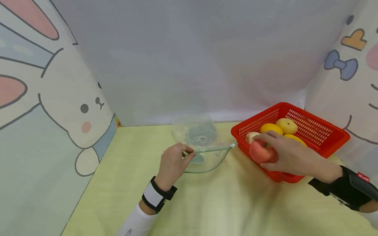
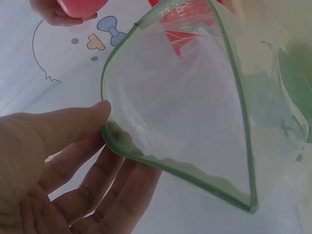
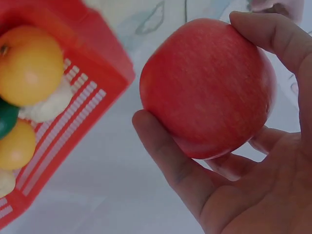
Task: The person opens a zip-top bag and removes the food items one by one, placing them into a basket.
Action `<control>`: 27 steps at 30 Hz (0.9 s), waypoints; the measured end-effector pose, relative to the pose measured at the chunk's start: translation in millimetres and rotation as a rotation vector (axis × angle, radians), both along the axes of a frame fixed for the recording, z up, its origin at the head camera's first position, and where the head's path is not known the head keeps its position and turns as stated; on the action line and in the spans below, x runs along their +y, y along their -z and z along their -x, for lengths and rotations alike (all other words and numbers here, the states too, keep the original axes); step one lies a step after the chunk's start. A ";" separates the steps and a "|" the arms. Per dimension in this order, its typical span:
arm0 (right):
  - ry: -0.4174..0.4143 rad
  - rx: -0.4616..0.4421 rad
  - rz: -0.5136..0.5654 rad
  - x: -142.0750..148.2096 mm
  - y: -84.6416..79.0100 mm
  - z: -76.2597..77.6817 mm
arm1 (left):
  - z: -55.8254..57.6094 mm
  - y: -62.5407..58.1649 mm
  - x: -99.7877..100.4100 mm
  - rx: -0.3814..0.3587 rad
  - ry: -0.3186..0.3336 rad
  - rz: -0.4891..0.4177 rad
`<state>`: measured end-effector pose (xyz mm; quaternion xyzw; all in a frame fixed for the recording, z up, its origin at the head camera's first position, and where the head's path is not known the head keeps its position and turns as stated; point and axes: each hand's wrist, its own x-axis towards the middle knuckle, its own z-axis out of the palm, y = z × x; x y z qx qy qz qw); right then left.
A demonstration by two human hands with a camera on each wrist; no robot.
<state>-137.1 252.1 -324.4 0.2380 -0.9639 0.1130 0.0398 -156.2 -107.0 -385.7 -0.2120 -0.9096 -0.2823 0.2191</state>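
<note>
My left hand (image 1: 174,164) pinches the green rim of a clear zip bag (image 1: 217,160) between thumb and fingers. The bag's mouth gapes wide in the left wrist view, and a white slider (image 1: 233,145) sits at its right end. My right hand (image 1: 290,155) grips a red apple (image 1: 261,153) with fingers and thumb around its sides. In the head view the apple appears in front of the near left side of a red basket (image 1: 333,136). The right wrist view shows the apple (image 3: 209,87) apart from the basket wall.
Inside the basket are an orange-yellow round fruit (image 1: 271,127), a pale yellow fruit (image 1: 287,126) and a whitish item (image 1: 251,137). Something dark green (image 3: 6,117) also shows there. The basket stands at the right of the pale yellow table (image 1: 118,183), near the back wall (image 1: 192,65).
</note>
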 end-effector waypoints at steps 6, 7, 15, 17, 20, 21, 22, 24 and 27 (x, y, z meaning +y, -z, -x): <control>0.193 -0.139 -0.100 60.9 -6.7 34.3 | 0.2 1.2 1.1 -0.007 0.005 -0.004; 0.216 -0.161 -0.116 71.3 -6.5 41.2 | 0.2 1.7 1.2 -0.006 0.005 -0.004; 0.257 -0.213 -0.116 152.3 16.1 83.0 | -1.2 0.7 1.5 0.000 0.005 0.009; 0.263 -0.221 -0.117 167.1 21.7 90.6 | -0.6 0.9 1.6 -0.001 0.007 0.010; 0.292 -0.248 -0.121 183.9 29.5 99.2 | 0.1 0.9 1.7 -0.001 0.009 0.007; 0.306 -0.258 -0.122 188.0 31.9 101.0 | 0.3 0.9 1.7 0.000 0.009 0.005; 0.312 -0.272 -0.125 191.8 34.6 103.3 | 0.5 1.0 1.6 0.002 0.010 0.004; 0.312 -0.285 -0.139 197.6 39.8 106.7 | 0.7 0.7 1.5 0.001 0.010 0.003; 0.299 -0.303 -0.153 203.7 46.7 111.4 | 1.0 0.4 1.4 -0.001 0.010 0.008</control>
